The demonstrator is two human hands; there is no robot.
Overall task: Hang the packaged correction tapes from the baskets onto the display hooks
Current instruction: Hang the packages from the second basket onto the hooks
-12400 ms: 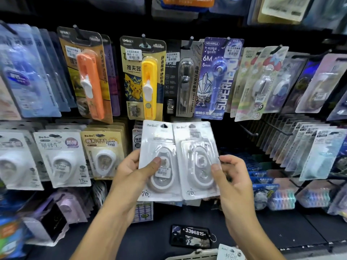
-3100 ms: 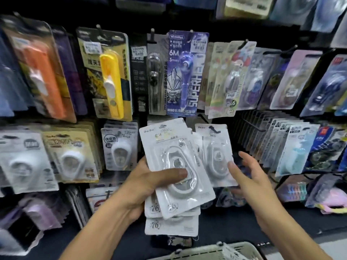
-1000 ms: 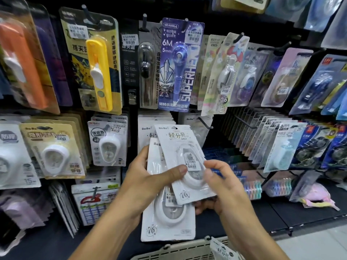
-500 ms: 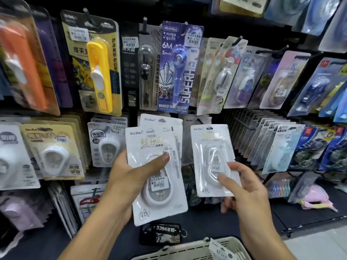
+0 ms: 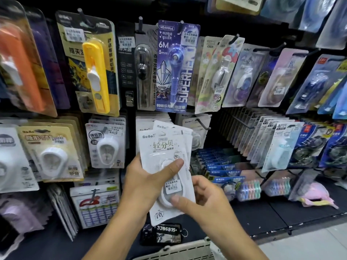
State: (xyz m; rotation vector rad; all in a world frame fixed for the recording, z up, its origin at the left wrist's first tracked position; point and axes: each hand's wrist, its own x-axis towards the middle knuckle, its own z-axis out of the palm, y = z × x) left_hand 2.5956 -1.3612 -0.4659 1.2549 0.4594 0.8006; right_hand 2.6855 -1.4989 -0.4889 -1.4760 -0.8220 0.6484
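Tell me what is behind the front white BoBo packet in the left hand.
Behind the front white carded correction tape packet gripped by the left hand, edges of more white packets fan out upper right. Their count and faces are covered.

A yellow clip dispenser in a yellow blister card [image 5: 93, 72] hangs upper left. A dark key tag printed 3396815 [image 5: 165, 232] lies on the black shelf [image 5: 262, 218]. Pink crumpled wrapper [image 5: 315, 194] lies right.
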